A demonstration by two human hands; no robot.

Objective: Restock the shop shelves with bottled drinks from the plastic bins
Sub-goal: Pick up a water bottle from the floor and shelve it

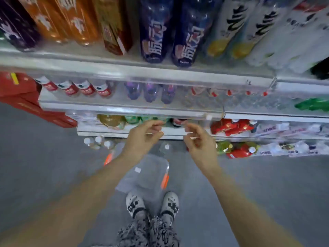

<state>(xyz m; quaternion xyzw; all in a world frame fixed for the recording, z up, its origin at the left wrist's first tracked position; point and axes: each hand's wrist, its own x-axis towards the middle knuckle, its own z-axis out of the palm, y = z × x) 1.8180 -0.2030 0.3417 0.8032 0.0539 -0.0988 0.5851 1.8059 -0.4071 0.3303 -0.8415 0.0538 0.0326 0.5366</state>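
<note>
Bottled drinks, white-capped (97, 142): a small cluster low and to the left of the left grip, at the foot of the shelving. Whether they stand in a second bin or on the floor cannot be told. One more white cap (166, 146) shows below and between the two grips.

Left grip (142, 139) and right grip (199, 141): both raised side by side, apart from each other. Fingers are loosely curled and nothing is seen in either. Probably between loads.

Plastic bin, clear, with orange latches (147, 173): on the grey floor (44, 166), directly beneath the grips and just ahead of the white clogs (135, 205). It is likely parked there so that a reach goes straight down and straight back up. Contents too blurred to judge.

Lower shelf (170, 131): just beyond the fingertips. It carries an amber bottle (110, 121), green bottles (135, 119) and a dark cola bottle (178, 122), fronted to the edge. Judged the likeliest row for restocking.

Middle shelf (124, 106): above the grips, with red-labelled bottles (85, 89), purple bottles (151, 92) and clear water bottles (204, 98), grouped by kind.

Top shelf (106, 59): highest, with tall orange bottles (76, 20) and blue-labelled bottles (153, 38).

Red cartons (19, 90): stacked far left of the left grip.
</note>
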